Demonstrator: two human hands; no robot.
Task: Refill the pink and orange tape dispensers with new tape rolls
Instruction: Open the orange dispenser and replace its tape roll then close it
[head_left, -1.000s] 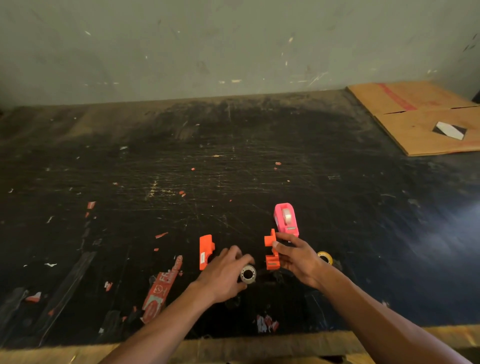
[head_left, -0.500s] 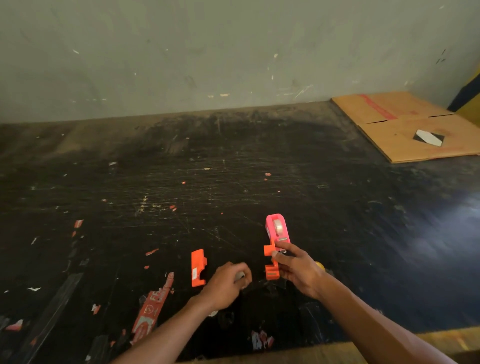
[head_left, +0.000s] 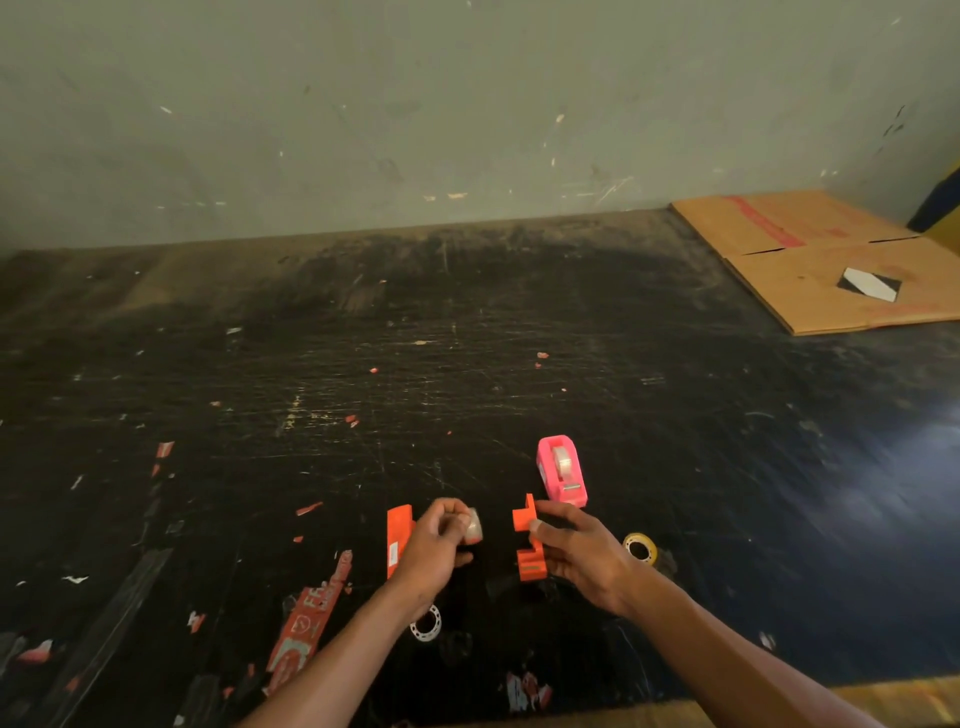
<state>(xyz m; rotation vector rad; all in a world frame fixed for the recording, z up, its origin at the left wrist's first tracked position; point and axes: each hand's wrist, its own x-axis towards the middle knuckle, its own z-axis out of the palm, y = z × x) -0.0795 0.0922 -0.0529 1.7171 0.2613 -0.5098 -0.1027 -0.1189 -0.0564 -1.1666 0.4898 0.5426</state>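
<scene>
Left hand (head_left: 434, 545) pinching clear tape roll (head_left: 474, 526) above desk (head_left: 519, 364); right hand (head_left: 576, 553) gripping open orange dispenser half (head_left: 527, 540). Pink dispenser (head_left: 562, 472) loaded. Risk: roll slipping, misseating on hub.

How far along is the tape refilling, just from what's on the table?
The pink dispenser already holds a clear roll, so it looks done. The orange one is in hand: the right hand holds its body, its other half lies on the table, and the left hand grips a clear roll. Left: seat that roll and close it. A yellow roll lies unused.
</scene>
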